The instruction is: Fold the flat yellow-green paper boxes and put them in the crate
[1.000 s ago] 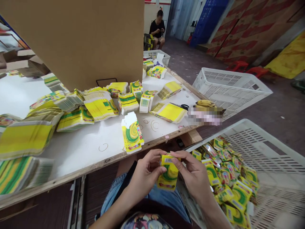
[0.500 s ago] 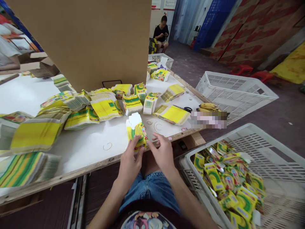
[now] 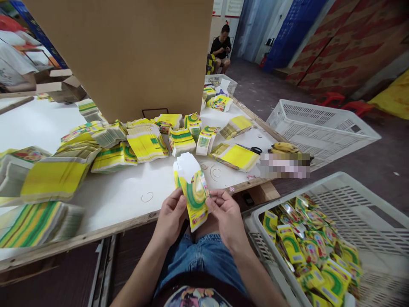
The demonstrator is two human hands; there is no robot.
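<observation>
A yellow and green printed carton (image 3: 195,194) with white end flaps is tilted over the table's front edge, between my hands. My right hand (image 3: 225,215) pinches its right edge between thumb and fingers. My left hand (image 3: 172,213) is closed at its left side, thumb bent and fingertips partly hidden at the carton's edge. Behind its upper left, more yellow and white card shows on the table. Stacks of flat yellow cartons (image 3: 145,140) lie on the white table (image 3: 121,187) just beyond my hands.
A white crate (image 3: 319,187) at the right holds many yellow packs (image 3: 332,279). Another white crate (image 3: 332,121) stands behind it. Bananas (image 3: 284,148) and scissors (image 3: 256,150) lie near the table's right edge. A large cardboard sheet (image 3: 128,55) rises at the back; a person (image 3: 221,49) sits beyond.
The carton has come up from the table toward me and now tilts between my hands. My right hand has closed on its right edge. The view has shifted slightly.
</observation>
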